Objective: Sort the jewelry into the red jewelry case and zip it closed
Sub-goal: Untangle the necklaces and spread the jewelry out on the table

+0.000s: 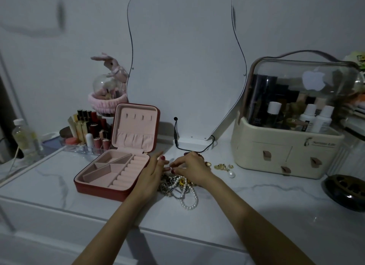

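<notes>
The red jewelry case (116,166) is set open on the marble vanity top (246,201), left of the middle and a little back from its front edge, with its lid propped upright and its pink compartments and ring rolls seen bare, so the sorting is judged to be at its very start. Just beside the case's right side a tangled heap of jewelry (177,187) is piled, a pearl strand (190,200) trailing from it toward the front edge; a few gold pieces and a pearl drop (227,169) are scattered nearer the cream cosmetics box (286,156) at the right. The left hand (153,174) is held over the heap's left side with fingers loosely spread, nothing seen gripped. The right hand (192,167) is arched over the heap's far part, fingertips lowered into it; whether a piece is already pinched cannot be told. One piece is judged to need freeing from the tangle next, then carrying left into a compartment.
</notes>
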